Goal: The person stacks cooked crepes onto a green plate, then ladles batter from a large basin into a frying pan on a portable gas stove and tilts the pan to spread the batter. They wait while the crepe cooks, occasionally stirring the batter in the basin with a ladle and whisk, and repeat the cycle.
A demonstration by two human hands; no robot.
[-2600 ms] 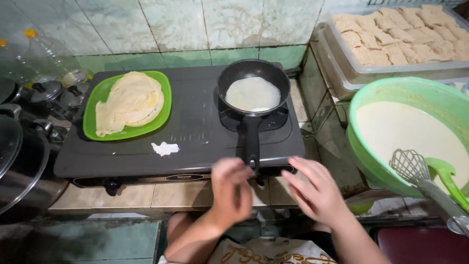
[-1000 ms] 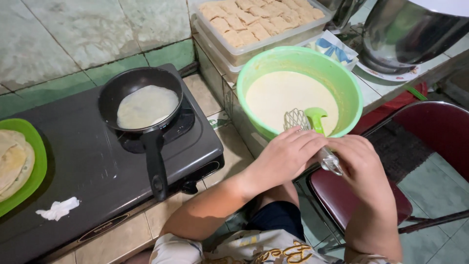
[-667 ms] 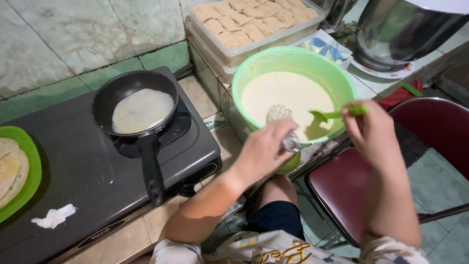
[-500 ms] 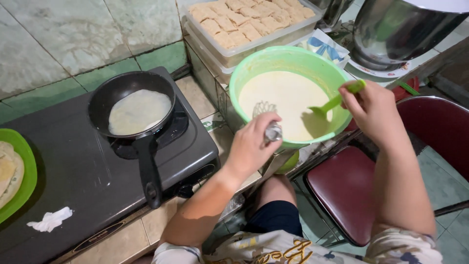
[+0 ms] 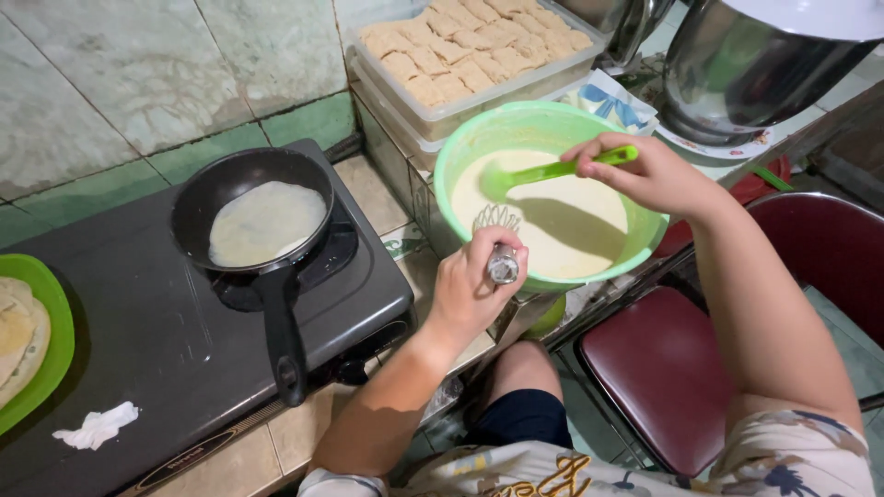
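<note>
Between the curled fingers of the left hand (image 5: 474, 285) sits the metal handle of a wire whisk (image 5: 498, 241); the fist is shut tight around it, the handle's round end poking out just past the knuckles and the wire loops lying over the near edge of the batter; the whisk leans away from the wrist into the green mixing bowl (image 5: 460, 152). Over on the other side, the right hand (image 5: 649, 173) pinches the handle of a green ladle (image 5: 545, 172), thumb and fingers closed on its far end; the ladle's cup lies at the left side of the bowl, just above the pale batter (image 5: 571, 225), and its shadow falls across the batter's surface; the two utensils are near each other but apart. Beyond the bowl, a clear plastic tub (image 5: 479, 64) holds rows of folded, golden rolls; a large steel pot (image 5: 750, 60) stands further right. Left of the bowl, a black frying pan (image 5: 253, 212) rests on the burner of a dark stove (image 5: 138, 322), a thin pale crepe (image 5: 264, 221) spread inside it, its handle pointing toward the person; a crumpled white tissue (image 5: 97, 426) lies on the stove's near corner; a green plate (image 5: 51, 354) with cooked crepes sits at the far left edge. A dark red chair seat (image 5: 658, 368) stands below the bowl, beside the person's knee.
</note>
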